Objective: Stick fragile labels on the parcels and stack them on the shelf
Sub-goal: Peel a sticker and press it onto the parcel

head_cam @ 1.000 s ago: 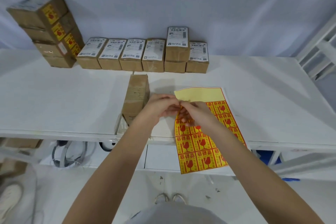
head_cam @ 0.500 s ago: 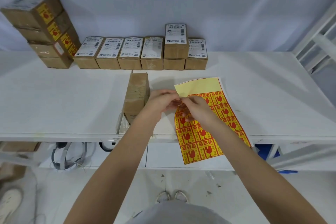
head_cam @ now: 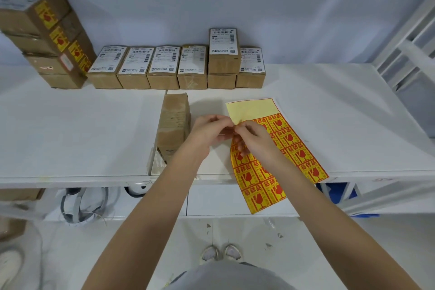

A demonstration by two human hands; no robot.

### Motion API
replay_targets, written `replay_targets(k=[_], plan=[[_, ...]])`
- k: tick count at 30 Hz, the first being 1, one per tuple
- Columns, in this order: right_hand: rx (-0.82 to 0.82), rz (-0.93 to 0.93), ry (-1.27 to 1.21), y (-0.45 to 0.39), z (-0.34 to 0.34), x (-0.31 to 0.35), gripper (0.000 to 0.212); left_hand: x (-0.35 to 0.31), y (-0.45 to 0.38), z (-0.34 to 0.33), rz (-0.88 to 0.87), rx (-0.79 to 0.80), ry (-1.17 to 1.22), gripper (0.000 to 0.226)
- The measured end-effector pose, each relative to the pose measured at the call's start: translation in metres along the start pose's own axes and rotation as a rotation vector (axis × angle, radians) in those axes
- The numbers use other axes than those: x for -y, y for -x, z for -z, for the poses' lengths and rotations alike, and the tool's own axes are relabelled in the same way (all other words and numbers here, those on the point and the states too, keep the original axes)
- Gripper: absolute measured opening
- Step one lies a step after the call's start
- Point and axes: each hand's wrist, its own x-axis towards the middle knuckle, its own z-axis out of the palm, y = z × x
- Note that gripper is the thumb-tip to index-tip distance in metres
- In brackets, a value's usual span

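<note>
Over the sheet (head_cam: 277, 155) at the table (head_cam: 70, 129) edge: left hand (head_cam: 207, 133) and right hand (head_cam: 253, 139) pinched together, apparently peeling one label; label itself too hidden to confirm. Next, probably: pressing it onto the parcel (head_cam: 175, 125) just left, then stacking.

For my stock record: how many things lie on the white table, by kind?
Brown cardboard parcels with yellow labels, left stack: 4
Brown cardboard parcels in the back row: 7
Brown cardboard parcel at the front: 1
Yellow-and-red fragile label sheet: 1
Total: 13
</note>
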Motion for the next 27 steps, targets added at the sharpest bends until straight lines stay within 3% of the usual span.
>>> replay_targets(k=[7,18,27], plan=[[0.085,0.057,0.094,0.002,0.006,-0.001,0.024,-0.001,-0.002,0.003,-0.013,0.026,-0.098,0.003],[0.152,-0.13,-0.212,0.003,0.015,-0.001,0.022,-0.016,0.003,0.0,-0.091,0.053,-0.267,0.013],[0.089,-0.1,-0.073,0.005,0.017,0.005,0.021,-0.02,0.003,-0.006,-0.105,0.083,-0.392,0.011]])
